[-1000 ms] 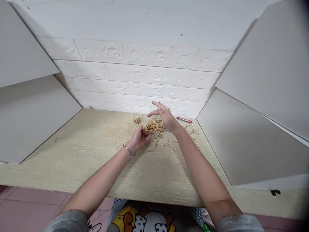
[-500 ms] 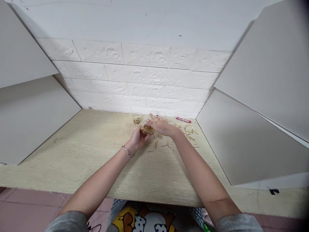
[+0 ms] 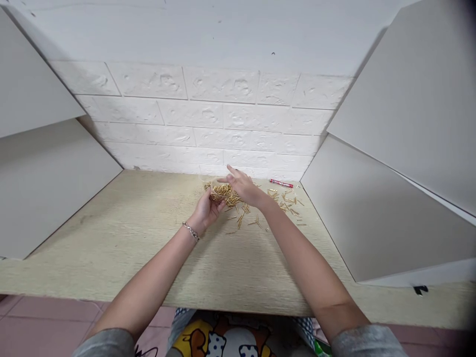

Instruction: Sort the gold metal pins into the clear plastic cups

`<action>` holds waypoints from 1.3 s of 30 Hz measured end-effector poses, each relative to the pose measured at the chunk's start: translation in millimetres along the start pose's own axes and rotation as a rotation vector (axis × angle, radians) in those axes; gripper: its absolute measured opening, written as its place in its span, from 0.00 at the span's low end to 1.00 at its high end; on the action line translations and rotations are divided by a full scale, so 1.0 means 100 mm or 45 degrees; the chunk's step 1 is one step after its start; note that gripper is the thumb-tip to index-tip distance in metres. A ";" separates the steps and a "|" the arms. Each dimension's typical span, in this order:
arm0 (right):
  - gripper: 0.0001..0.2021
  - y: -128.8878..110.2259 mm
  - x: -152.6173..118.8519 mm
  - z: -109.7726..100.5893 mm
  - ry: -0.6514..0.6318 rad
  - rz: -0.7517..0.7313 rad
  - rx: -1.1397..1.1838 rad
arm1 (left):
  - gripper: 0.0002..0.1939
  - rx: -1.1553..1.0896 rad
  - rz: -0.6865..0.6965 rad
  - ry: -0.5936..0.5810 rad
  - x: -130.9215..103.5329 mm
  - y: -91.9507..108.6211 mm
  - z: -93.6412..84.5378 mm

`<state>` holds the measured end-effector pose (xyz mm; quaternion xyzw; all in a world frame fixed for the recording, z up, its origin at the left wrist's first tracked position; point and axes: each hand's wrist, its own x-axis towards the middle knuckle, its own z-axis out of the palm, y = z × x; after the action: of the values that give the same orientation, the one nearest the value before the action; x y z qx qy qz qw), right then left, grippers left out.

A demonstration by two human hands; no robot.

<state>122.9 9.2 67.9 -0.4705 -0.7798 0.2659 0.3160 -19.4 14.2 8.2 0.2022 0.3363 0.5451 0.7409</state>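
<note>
My left hand [image 3: 207, 210] is closed around a small clear container [image 3: 213, 183] that appears tilted. Many thin gold-coloured tubes [image 3: 222, 191] fill it. Just right of and above its mouth is my right hand [image 3: 244, 188], fingers stretched out and apart, holding nothing that I can see. Below the two hands a loose heap of gold-coloured tubes [image 3: 233, 199] lies on the table, and more are scattered to the right. Behind the left hand stands a second clear container [image 3: 204, 177], partly hidden, with small gold pieces near it.
A red marker-like stick [image 3: 281, 183] lies at the back right of the wooden table [image 3: 148, 233]. A white brick-patterned wall [image 3: 208, 114] closes the back. Pale panels [image 3: 55, 183] stand at the left and right. A black object [image 3: 420, 290] sits near the front right.
My left hand and the container have shifted slightly left. The right hand has lifted a little up and left, showing more of the tubes in the container and the heap below.
</note>
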 end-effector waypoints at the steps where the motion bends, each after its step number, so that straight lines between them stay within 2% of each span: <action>1: 0.32 0.06 0.04 0.00 0.094 -0.044 0.053 | 0.10 -0.016 0.015 0.017 0.00 0.01 0.01; 3: 0.29 0.21 0.11 0.02 0.280 -0.091 0.122 | 0.10 -0.052 0.053 0.044 -0.01 0.03 0.02; 5: 0.23 0.37 0.15 0.10 0.346 0.022 0.056 | 0.10 -0.084 0.101 0.066 -0.01 0.05 0.03; 8: 0.21 0.52 0.13 0.29 0.251 0.193 -0.205 | 0.11 -0.115 0.158 0.091 -0.01 0.07 0.03; 12: 0.23 0.46 0.04 0.50 0.099 0.122 -0.624 | 0.11 -0.168 0.168 0.122 -0.02 0.09 0.02; 16: 0.23 0.37 0.01 0.55 0.081 0.141 -0.798 | 0.12 -0.186 0.161 0.142 -0.02 0.11 0.03; 22: 0.23 0.44 0.04 0.55 0.063 0.174 -0.843 | 0.12 -0.179 0.173 0.143 -0.03 0.11 0.02; 25: 0.22 0.45 0.02 0.58 0.091 0.103 -0.875 | 0.12 -0.189 0.183 0.148 -0.03 0.10 0.02; 27: 0.21 0.44 0.01 0.61 0.034 -0.016 -0.888 | 0.11 -0.194 0.185 0.146 -0.02 0.10 0.02; 29: 0.20 0.43 0.00 0.65 -0.098 -0.129 -0.872 | 0.12 -0.198 0.175 0.141 -0.02 0.11 0.02; 33: 0.21 0.44 -0.02 0.71 -0.310 -0.175 -0.823 | 0.13 -0.196 0.146 0.156 -0.02 0.11 0.02; 39: 0.26 0.46 -0.03 0.70 -0.311 -0.154 -0.831 | 0.13 -0.175 0.142 0.169 -0.02 0.10 0.02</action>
<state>97.7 17.8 -11.4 -0.4644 -0.8821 0.0379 0.0688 -25.2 15.7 16.7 0.1327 0.3346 0.6196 0.6976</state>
